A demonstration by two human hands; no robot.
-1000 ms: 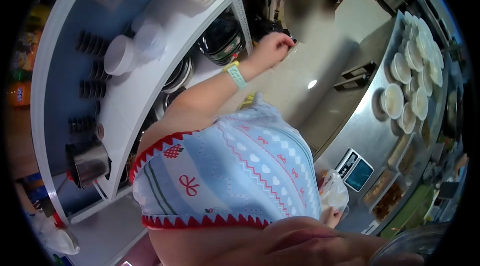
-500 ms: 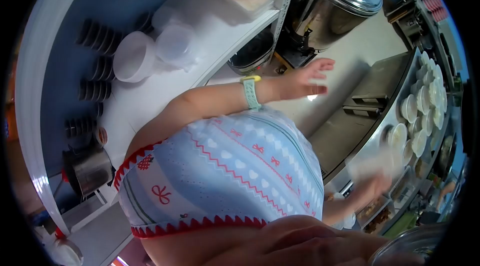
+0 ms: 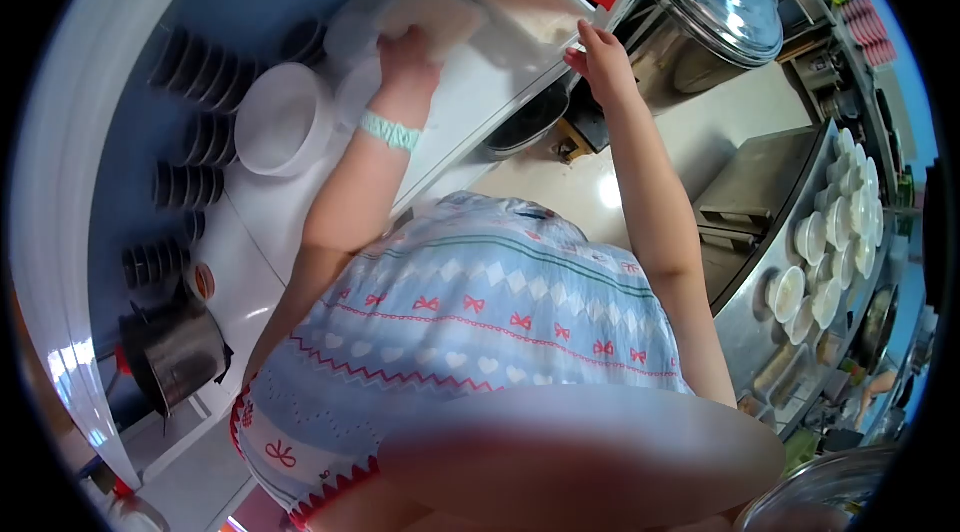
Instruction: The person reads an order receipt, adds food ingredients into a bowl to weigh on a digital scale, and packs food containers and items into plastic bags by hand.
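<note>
My left hand (image 3: 408, 69), with a pale green band on its wrist, reaches over the white shelf (image 3: 450, 117). Its fingers are at the near edge of a pale, translucent plastic container (image 3: 432, 16) and appear to grip it, though blur softens the contact. Beside it, more pale containers (image 3: 535, 4) are stacked at the back of the shelf. My right hand (image 3: 603, 60) is raised at the shelf's right edge, just below those containers, with fingers apart and nothing visible in it.
A white round tub (image 3: 283, 119), dark stacked bowls (image 3: 188, 185) and a metal pot (image 3: 178, 357) line the left. A large lidded steel vessel (image 3: 705, 27) stands beyond the shelf. Several white bowls (image 3: 785, 294) sit on the right counter. A pale blurred shape (image 3: 600, 447) crosses the foreground.
My left hand has moved from above the floor onto the shelf at the container. My right hand has come up from the right counter; the blurred pale item near it is gone.
</note>
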